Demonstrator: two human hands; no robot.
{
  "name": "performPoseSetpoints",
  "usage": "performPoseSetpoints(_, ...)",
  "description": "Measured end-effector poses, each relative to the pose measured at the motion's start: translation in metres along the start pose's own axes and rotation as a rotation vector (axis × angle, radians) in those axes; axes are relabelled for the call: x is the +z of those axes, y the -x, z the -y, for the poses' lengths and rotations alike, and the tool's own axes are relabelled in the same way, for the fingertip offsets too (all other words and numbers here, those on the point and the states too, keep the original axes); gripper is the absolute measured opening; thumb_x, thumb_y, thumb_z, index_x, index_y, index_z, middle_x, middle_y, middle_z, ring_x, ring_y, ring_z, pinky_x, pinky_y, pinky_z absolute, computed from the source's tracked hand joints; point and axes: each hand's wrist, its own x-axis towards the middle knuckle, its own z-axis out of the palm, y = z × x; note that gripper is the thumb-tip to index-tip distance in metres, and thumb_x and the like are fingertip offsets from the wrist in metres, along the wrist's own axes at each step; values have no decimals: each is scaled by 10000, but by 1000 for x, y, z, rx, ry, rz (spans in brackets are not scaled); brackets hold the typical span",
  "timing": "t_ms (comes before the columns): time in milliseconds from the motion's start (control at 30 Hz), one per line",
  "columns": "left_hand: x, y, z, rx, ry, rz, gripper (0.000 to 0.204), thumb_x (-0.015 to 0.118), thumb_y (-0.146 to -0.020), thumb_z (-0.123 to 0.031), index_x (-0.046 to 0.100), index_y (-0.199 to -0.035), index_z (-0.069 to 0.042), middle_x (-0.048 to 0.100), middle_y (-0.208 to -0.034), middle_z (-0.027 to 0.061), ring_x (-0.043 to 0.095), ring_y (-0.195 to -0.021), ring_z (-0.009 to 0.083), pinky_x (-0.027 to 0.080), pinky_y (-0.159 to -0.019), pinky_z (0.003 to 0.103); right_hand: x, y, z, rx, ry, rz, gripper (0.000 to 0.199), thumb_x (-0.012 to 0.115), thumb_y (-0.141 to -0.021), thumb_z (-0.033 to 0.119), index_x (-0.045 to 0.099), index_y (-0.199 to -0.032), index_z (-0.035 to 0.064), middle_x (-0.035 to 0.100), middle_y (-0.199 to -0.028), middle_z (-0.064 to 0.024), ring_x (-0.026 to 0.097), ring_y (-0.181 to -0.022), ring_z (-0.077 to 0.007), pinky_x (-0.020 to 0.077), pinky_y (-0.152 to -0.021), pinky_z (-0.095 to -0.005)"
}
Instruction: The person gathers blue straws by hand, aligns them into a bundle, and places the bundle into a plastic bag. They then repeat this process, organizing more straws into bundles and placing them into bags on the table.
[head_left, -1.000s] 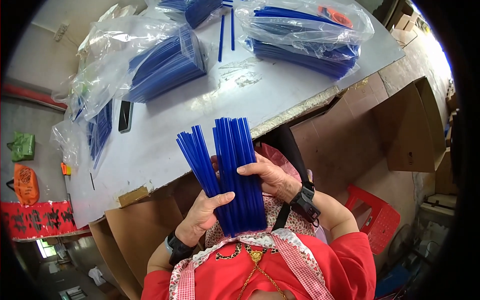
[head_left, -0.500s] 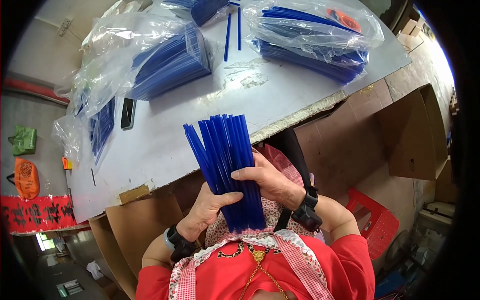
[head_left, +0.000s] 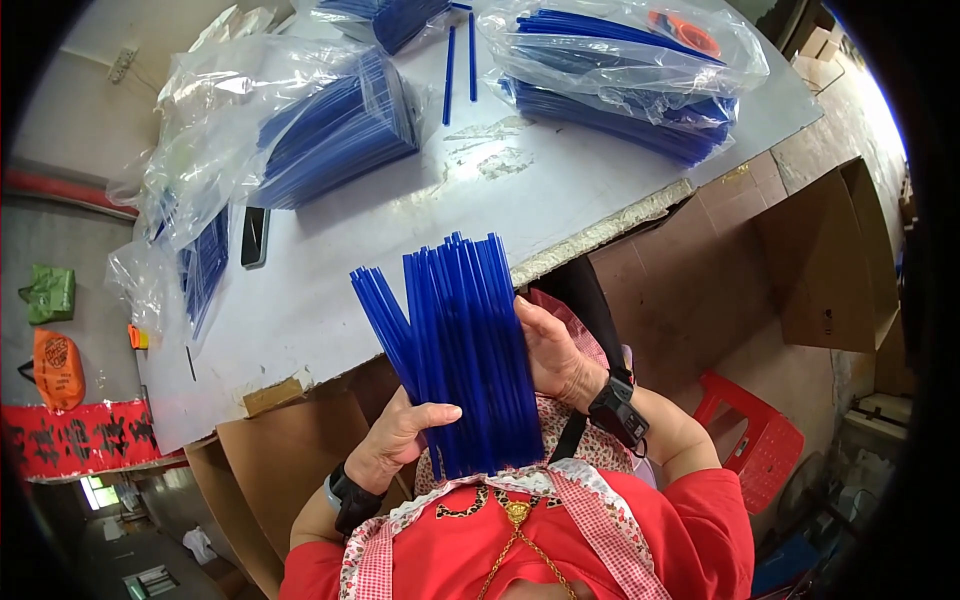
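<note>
A fanned bundle of slim, deep blue plastic tubes point(head_left: 465, 350) is between my two hands, in front of my apron at the table's edge. My left hand point(head_left: 398, 435) grips it at the lower left, thumb laid across the front and fingers hidden behind. At the right side, my right hand point(head_left: 555, 355) is curved round the bundle's edge, its thumb pointing up along the outermost tubes; its other fingers are out of sight behind. Several tubes at the left lean away from the others, leaving a V-shaped gap at the top.
Clear plastic bags of blue tubes point(head_left: 335, 140) lie on the white table point(head_left: 330, 290), with another bagged pile point(head_left: 620, 105) at the right. Two loose tubes point(head_left: 449, 75) and a phone point(head_left: 255, 237) lie there too. Cardboard boxes point(head_left: 825, 260) and a red stool point(head_left: 750, 435) stand nearby.
The bundle has spread wider and its left tubes have splayed outward. My right thumb has lifted off the front of the tubes to their right edge; my left hand has shifted slightly left and down.
</note>
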Motion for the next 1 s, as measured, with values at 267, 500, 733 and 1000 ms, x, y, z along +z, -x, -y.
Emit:
performPoseSetpoints(267,8,7,0,7,72,-27,584,645,-773,0,438,-1318,-22,566,-1220,101,547,-1127,206,418,-988,350,-4,-4,-2,-55,11,-31,684,495,-864,586,475,-1332,88,539,-1294,-118,513,-1186,-239,391,-1021,-413)
performPoseSetpoints(500,6,9,1,9,75,-53,531,640,-808,-29,458,-1307,-22,573,-1217,83,541,-1134,193,404,-994,344,-12,-5,-6,-58,-44,-20,696,492,-869,580,452,-1350,79,520,-1314,-134,506,-1200,-256,388,-1025,-425)
performPoseSetpoints(733,4,-2,5,33,85,-46,469,641,-844,-64,486,-1286,-40,580,-1212,70,544,-1121,169,407,-986,335,-12,-1,1,-92,-71,-10,615,560,-865,474,483,-1308,54,558,-1259,-134,552,-1135,-246,428,-989,-409)
performPoseSetpoints(1000,10,-29,5,-12,-3,20,400,673,-847,-71,555,-1229,-74,605,-1174,46,550,-1090,141,417,-975,319,-16,19,15,-130,-102,-55,543,600,-849,337,508,-1262,-3,605,-1180,-158,604,-1059,-262,456,-967,-408)
